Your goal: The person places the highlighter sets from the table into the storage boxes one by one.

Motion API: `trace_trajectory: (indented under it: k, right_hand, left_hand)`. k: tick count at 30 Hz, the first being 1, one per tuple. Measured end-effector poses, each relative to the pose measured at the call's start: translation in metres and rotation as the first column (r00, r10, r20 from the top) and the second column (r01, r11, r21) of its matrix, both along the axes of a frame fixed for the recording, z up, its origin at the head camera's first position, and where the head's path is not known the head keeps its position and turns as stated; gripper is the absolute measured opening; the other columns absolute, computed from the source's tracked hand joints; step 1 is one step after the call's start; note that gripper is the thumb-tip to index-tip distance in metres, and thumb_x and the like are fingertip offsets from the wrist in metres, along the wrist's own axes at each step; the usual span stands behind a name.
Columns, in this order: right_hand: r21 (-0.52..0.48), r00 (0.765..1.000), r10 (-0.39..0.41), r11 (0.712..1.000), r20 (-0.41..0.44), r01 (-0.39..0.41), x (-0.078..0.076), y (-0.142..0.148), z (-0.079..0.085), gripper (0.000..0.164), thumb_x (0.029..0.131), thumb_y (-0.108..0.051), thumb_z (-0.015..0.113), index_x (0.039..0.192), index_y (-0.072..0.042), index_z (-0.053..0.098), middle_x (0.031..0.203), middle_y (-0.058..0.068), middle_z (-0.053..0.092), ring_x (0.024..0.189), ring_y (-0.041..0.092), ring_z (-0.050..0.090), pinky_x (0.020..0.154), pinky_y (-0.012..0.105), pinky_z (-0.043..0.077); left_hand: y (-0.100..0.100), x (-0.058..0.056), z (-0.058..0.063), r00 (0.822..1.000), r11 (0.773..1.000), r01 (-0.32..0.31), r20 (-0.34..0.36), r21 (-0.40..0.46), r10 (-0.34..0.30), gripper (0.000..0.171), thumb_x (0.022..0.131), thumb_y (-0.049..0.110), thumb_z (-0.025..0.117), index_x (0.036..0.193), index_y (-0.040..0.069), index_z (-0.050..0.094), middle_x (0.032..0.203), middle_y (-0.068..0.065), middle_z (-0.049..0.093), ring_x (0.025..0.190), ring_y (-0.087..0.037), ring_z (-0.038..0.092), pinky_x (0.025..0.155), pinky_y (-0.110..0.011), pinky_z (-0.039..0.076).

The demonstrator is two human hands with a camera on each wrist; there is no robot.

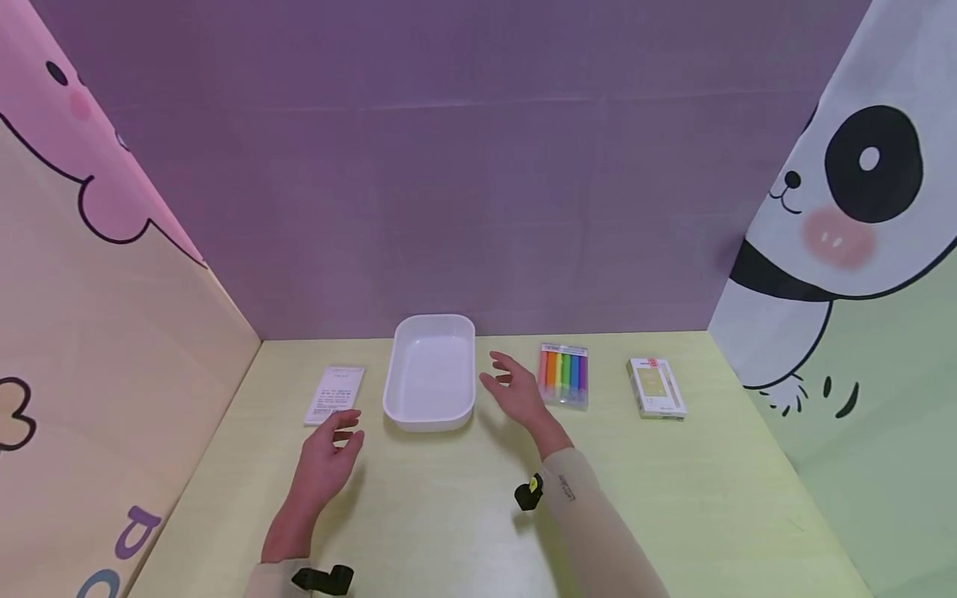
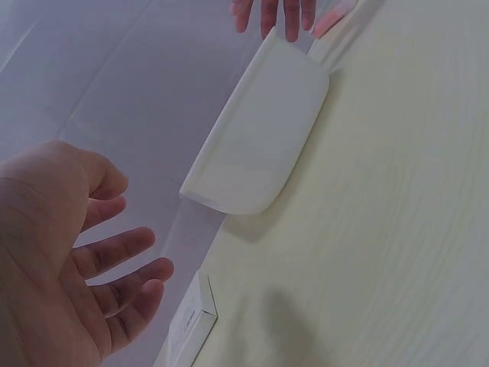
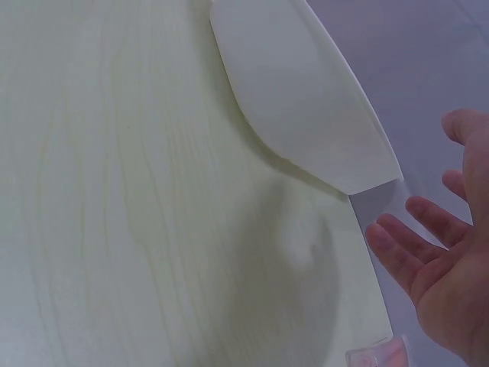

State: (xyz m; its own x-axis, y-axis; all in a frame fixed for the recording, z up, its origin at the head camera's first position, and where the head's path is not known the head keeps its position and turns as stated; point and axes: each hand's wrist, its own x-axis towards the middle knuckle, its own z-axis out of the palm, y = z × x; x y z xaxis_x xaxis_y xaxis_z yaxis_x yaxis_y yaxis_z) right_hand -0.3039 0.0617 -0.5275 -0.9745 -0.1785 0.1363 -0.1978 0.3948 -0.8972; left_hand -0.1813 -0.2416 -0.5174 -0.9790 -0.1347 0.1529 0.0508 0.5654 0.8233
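A white plastic tray (image 1: pixel 429 374) sits at the back middle of the table. My right hand (image 1: pixel 516 390) hovers just off its right side, fingers loosely bent and holding nothing. To the left, my left hand (image 1: pixel 329 457) is over the near end of a flat white box (image 1: pixel 336 390) with printed text, its fingers relaxed and apart. In the left wrist view the tray (image 2: pixel 260 130) stands beyond the left hand (image 2: pixel 84 252), with a gap between them. The right wrist view has the right hand (image 3: pixel 443 252) near the tray's end (image 3: pixel 306 92), palm turned toward it.
A clear pack of coloured markers (image 1: pixel 564 375) lies right of the right hand. Farther right is a white box with a yellow panel (image 1: pixel 656 389). A purple backdrop (image 1: pixel 478 183) rises behind the table (image 1: pixel 434 515), and printed panels flank both sides.
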Motion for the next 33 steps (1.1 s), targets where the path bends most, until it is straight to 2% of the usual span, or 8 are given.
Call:
trace_trajectory:
  k: [4, 11, 17, 21, 33]
  right_hand:
    - [0.000, 1.000, -0.001, 1.000, 0.015, 0.002, -0.006, -0.003, 0.001, 0.052, 0.095, -0.027, 0.065, 0.141, -0.007, 0.050, 0.130, 0.021, 0.057, 0.104, 0.033, 0.061, 0.086, 0.043, 0.052]
    - [-0.046, 1.000, -0.008, 0.999, 0.017, 0.009, -0.015, -0.013, 0.004, 0.051, 0.094, -0.026, 0.065, 0.140, -0.007, 0.051, 0.129, 0.021, 0.057, 0.104, 0.032, 0.062, 0.084, 0.040, 0.054]
    - [-0.069, 0.999, -0.024, 0.997, 0.046, 0.027, -0.013, -0.021, -0.004, 0.048, 0.094, -0.024, 0.066, 0.138, -0.009, 0.054, 0.127, 0.019, 0.059, 0.101, 0.030, 0.063, 0.075, 0.034, 0.056]
    - [-0.045, 0.997, -0.042, 0.998, 0.060, 0.045, -0.012, -0.024, -0.011, 0.046, 0.094, -0.026, 0.066, 0.137, -0.012, 0.056, 0.125, 0.015, 0.061, 0.100, 0.027, 0.063, 0.075, 0.033, 0.055]
    - [-0.096, 0.998, -0.039, 0.994, 0.056, 0.044, -0.013, -0.029, -0.015, 0.043, 0.094, -0.024, 0.064, 0.134, -0.011, 0.057, 0.120, 0.016, 0.063, 0.097, 0.031, 0.064, 0.079, 0.037, 0.055]
  left_hand:
    - [-0.005, -0.005, -0.002, 1.000, 1.000, 0.012, 0.009, -0.024, -0.012, 0.033, 0.096, 0.007, 0.058, 0.127, -0.001, 0.056, 0.122, -0.024, 0.059, 0.106, -0.036, 0.060, 0.086, -0.046, 0.050]
    - [-0.024, -0.019, -0.006, 1.000, 0.988, -0.009, -0.021, -0.157, 0.006, 0.035, 0.095, 0.010, 0.059, 0.128, 0.000, 0.055, 0.121, -0.023, 0.060, 0.106, -0.039, 0.060, 0.085, -0.051, 0.049]
    - [-0.038, -0.019, -0.011, 0.999, 0.979, -0.014, 0.027, -0.205, 0.020, 0.037, 0.094, 0.012, 0.058, 0.128, -0.001, 0.054, 0.123, -0.023, 0.059, 0.107, -0.039, 0.059, 0.084, -0.051, 0.048]
    - [-0.046, -0.021, -0.016, 0.999, 0.970, -0.016, 0.033, -0.243, 0.025, 0.037, 0.095, 0.013, 0.058, 0.130, 0.000, 0.054, 0.125, -0.022, 0.059, 0.107, -0.039, 0.058, 0.083, -0.051, 0.049]
    - [-0.060, -0.029, -0.022, 0.998, 0.971, -0.022, 0.058, -0.239, 0.037, 0.038, 0.095, 0.014, 0.056, 0.131, 0.000, 0.052, 0.127, -0.023, 0.056, 0.109, -0.040, 0.057, 0.082, -0.052, 0.048]
